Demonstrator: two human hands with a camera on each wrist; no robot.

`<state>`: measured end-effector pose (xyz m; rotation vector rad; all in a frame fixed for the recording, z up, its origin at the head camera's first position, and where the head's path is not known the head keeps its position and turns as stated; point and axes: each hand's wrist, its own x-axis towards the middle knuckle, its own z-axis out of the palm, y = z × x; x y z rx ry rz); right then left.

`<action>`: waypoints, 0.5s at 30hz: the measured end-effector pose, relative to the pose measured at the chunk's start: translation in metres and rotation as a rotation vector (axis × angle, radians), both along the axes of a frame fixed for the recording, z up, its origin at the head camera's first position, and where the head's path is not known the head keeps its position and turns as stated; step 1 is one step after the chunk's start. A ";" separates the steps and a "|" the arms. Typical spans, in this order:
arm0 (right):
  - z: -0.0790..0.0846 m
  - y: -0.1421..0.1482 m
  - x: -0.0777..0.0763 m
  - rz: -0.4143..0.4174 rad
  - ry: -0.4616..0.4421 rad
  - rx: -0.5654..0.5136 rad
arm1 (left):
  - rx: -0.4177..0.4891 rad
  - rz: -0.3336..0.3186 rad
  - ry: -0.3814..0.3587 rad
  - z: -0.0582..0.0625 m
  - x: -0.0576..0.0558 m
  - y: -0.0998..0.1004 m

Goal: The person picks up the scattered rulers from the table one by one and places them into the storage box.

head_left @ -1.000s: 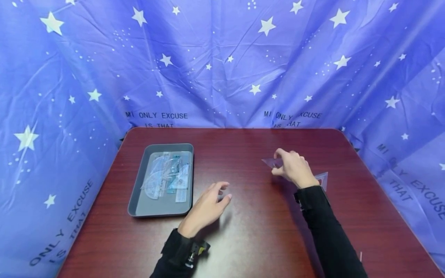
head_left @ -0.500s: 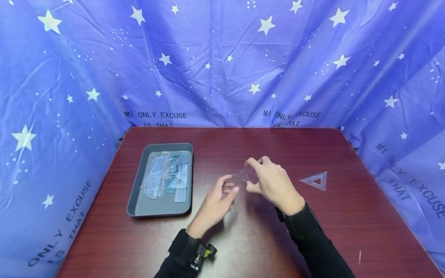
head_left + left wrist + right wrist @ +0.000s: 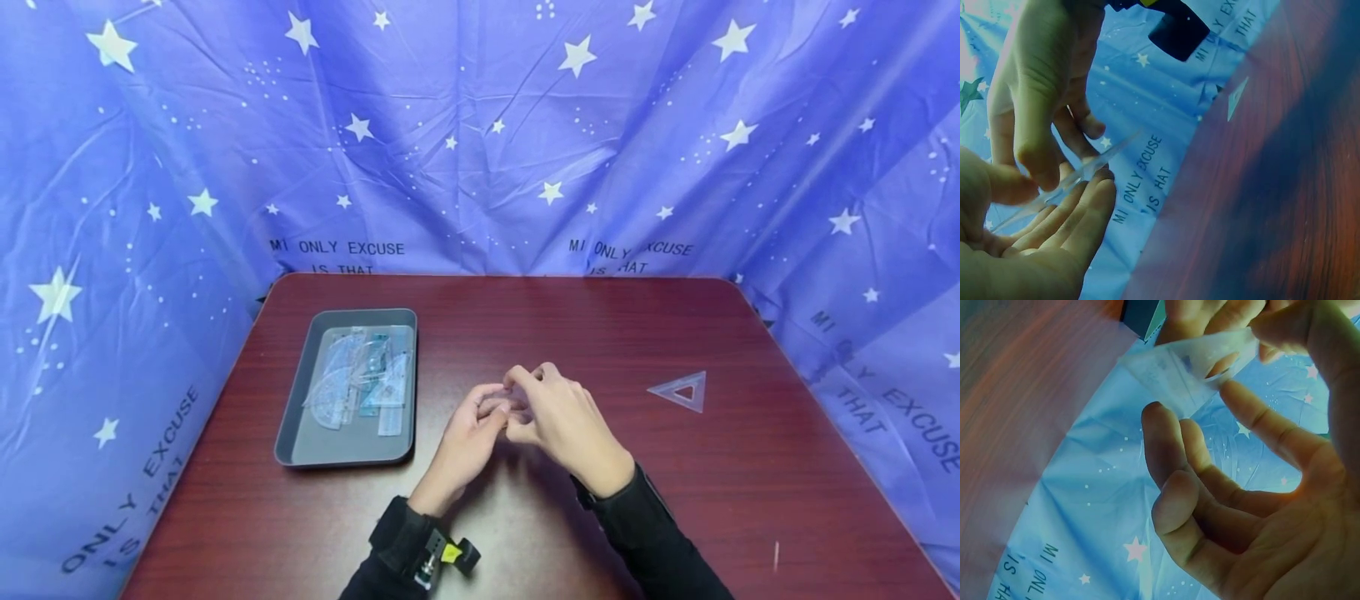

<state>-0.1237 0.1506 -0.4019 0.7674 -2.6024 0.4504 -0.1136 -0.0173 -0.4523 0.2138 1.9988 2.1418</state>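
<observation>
Near the table's middle in the head view, my left hand (image 3: 459,446) and right hand (image 3: 573,429) meet around a clear plastic set square (image 3: 1169,369). My right thumb and index finger pinch it near its cut-out, as the right wrist view shows. From the left wrist view, the left fingers lie under the set square, with the left thumb over it; part of its surface is covered by fingers. A second clear set square (image 3: 697,388) lies flat on the table to the right of both hands.
Left of the hands stands a grey tray (image 3: 322,450). Inside it lie clear and bluish drawing tools in an overlapping heap, including a protractor (image 3: 326,410). A thin pale sliver (image 3: 776,556) is on the reddish-brown table (image 3: 750,467) at the right front. A starry blue curtain (image 3: 480,183) surrounds the table.
My right hand has carried the set square leftward from the table's right side to my left hand, which moved slightly right and now holds it too. The second set square came into full view.
</observation>
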 end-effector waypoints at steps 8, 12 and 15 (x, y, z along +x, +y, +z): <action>0.002 -0.004 0.005 -0.010 -0.009 -0.020 | 0.044 0.042 -0.027 0.002 -0.001 0.001; 0.007 -0.004 0.008 -0.021 -0.069 -0.041 | 0.075 0.050 -0.023 0.009 -0.002 -0.001; 0.010 -0.003 0.009 0.001 -0.115 -0.068 | 0.098 0.057 -0.015 0.016 -0.004 -0.005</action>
